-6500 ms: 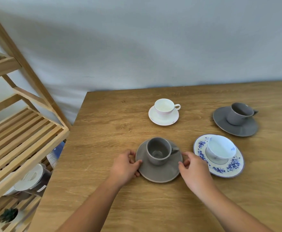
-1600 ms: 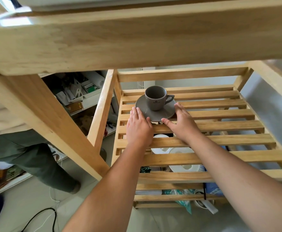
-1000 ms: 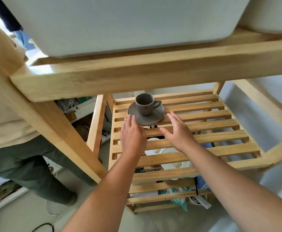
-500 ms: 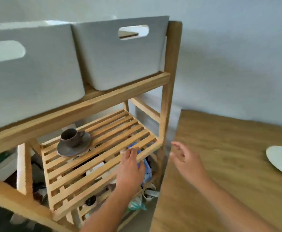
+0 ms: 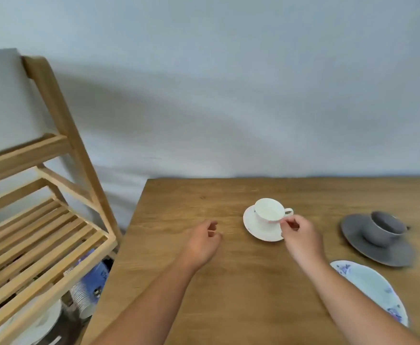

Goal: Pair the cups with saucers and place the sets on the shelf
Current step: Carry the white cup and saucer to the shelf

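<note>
Left hand: loosely curled, empty, over the table, well left of the white set.
Right hand: fingers part-closed at the white saucer rim, not yet gripping.
White cup: upright on its saucer, just beyond the right hand.
Risk: a one-sided lift could tilt the saucer, sliding the cup off.
Shelf: far left of both hands.

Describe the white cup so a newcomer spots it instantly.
On the wooden table right of the slatted shelf, three saucers sit. The white cup stands on the plain white saucer nearest the shelf, by the right hand; its neighbours are grey and blue-patterned.
</note>
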`<state>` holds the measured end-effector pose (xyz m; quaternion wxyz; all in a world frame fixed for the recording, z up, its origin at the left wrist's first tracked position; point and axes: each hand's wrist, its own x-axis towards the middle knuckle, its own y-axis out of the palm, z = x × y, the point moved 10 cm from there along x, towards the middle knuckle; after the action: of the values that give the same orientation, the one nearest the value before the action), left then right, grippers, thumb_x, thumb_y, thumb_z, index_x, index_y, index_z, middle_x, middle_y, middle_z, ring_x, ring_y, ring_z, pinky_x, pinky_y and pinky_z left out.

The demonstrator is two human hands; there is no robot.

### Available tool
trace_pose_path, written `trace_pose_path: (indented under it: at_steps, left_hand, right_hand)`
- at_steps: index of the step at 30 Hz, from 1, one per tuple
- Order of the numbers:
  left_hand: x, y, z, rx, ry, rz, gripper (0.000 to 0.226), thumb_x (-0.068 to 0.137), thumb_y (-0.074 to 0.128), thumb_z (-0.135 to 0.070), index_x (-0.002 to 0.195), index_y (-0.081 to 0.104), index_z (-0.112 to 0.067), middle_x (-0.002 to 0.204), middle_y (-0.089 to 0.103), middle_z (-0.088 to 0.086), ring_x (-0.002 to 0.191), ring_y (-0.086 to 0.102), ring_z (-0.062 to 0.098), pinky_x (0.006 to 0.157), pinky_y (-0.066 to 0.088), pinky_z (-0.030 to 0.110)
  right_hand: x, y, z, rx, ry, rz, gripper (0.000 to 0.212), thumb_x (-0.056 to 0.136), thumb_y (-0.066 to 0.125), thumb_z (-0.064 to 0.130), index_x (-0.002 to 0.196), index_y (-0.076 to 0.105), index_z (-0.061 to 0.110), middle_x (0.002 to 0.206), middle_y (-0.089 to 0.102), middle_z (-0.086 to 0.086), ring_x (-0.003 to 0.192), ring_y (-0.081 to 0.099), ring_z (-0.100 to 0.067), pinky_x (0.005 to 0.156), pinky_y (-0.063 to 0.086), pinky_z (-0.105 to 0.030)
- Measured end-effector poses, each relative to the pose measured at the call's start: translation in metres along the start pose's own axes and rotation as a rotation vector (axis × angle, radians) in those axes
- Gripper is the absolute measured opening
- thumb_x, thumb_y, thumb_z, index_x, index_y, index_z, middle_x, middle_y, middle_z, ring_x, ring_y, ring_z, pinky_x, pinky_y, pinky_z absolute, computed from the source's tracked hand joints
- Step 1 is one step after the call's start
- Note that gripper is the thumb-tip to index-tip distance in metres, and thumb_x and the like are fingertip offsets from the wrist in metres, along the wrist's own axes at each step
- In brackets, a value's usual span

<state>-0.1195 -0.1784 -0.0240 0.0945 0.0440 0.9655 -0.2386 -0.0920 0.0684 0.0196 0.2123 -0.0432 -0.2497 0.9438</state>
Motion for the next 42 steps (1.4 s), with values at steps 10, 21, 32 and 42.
trace_pose_path:
  at_steps: [10,21,32,42]
  left_hand:
    - [0.07,0.084,-0.001,-0.139,-0.251,0.085,0.031,0.091,0.057,-0.018,0.12,0.055,-0.005,0.084,0.064,0.007,0.063,0.059,0.01,0.063,0.05,0.024]
    - [0.082,0.082,0.004,-0.151,-0.252,-0.067,0.017,0.089,0.058,-0.002,0.104,0.065,0.003,0.085,0.063,0.015,0.053,0.058,0.015,0.052,0.056,0.023]
    - [0.04,-0.015,0.014,-0.315,-0.163,-0.154,0.017,0.089,0.056,0.0,0.102,0.066,-0.002,0.065,0.061,0.005,0.059,0.058,0.017,0.062,0.055,0.026]
    - [-0.102,-0.222,0.138,-0.251,-0.299,-0.533,0.016,0.088,0.059,-0.007,0.099,0.07,-0.006,0.076,0.07,0.013,0.068,0.068,0.026,0.069,0.062,0.037]
  right_hand:
    - [0.114,0.005,-0.078,-0.131,0.298,0.434,0.012,0.091,0.052,0.009,0.102,0.056,0.005,0.078,0.059,-0.011,0.059,0.061,-0.019,0.053,0.054,-0.027]
    - [0.114,0.05,-0.091,0.063,0.302,0.622,0.027,0.086,0.061,0.002,0.113,0.057,0.002,0.082,0.067,-0.018,0.051,0.064,-0.017,0.049,0.057,-0.025]
    - [0.064,0.088,0.007,0.141,0.107,0.671,0.022,0.089,0.058,0.001,0.111,0.057,-0.002,0.075,0.063,-0.016,0.049,0.062,-0.016,0.048,0.055,-0.023]
    - [-0.094,0.285,0.106,0.13,-0.006,1.022,0.023,0.088,0.059,0.003,0.111,0.058,-0.004,0.077,0.064,-0.019,0.049,0.063,-0.016,0.047,0.055,-0.023]
